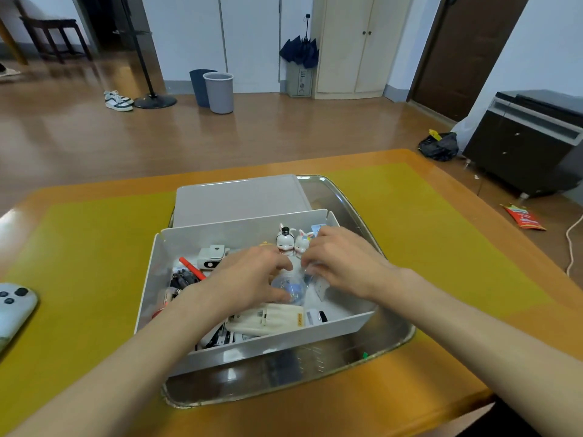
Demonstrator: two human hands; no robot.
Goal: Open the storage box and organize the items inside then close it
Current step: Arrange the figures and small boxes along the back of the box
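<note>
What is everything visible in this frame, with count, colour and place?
box: 1, white, open, in the tray
lid: 1, white, behind the box
tray: 1, metal, on the mat
mat: 1, yellow-green, on the table
table: 1, orange wood
figurines: 2, white rabbits, box's far side
ball: 1, clear, mid-box between the hands
pen: 1, red, box's left part
phone: 1, white, mat's left edge
bins: 2, grey and dark blue, by the far wall
umbrella: 1, navy, by the cabinet
shoes: 1 pair, white, on the floor
left hand: in the box, fingers on the ball
right hand: in the box, fingers curled by the figurines
</note>
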